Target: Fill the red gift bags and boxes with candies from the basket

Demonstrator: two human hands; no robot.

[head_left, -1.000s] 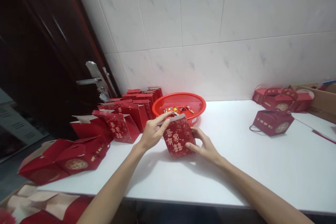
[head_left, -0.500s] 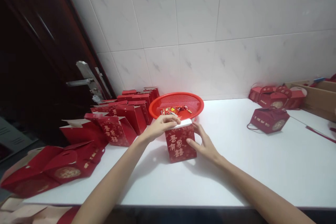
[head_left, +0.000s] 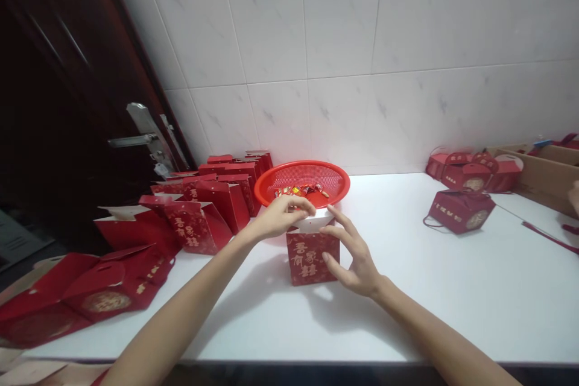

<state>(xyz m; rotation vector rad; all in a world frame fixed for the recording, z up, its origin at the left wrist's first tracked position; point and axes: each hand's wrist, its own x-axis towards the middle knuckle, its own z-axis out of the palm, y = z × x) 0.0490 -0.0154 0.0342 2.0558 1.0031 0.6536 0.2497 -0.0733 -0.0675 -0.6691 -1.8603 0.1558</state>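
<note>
A red paper gift box [head_left: 310,262] with gold characters stands upright on the white table in front of me. Its white inner flap [head_left: 316,223] is raised at the top. At that flap's upper left edge, the curled fingers of my left hand [head_left: 284,216] close on the box. My right hand [head_left: 357,256] is at the box's right side, fingers spread, with the thumb by the front face and a fingertip by the flap. Directly behind is a red plastic basket [head_left: 303,170] holding wrapped sweets [head_left: 298,191].
Several similar red boxes [head_left: 199,226] stand in rows on the left, with larger handled boxes [head_left: 108,289] nearer me. On the right are a corded red box [head_left: 461,211], more boxes [head_left: 473,172] and a cardboard carton [head_left: 547,178]. Another person's hand [head_left: 574,198] shows at the right edge.
The box's top flap has come up from lying folded to standing raised. My right hand's fingers have spread and loosened from the box side. A person's hand has appeared at the right edge.
</note>
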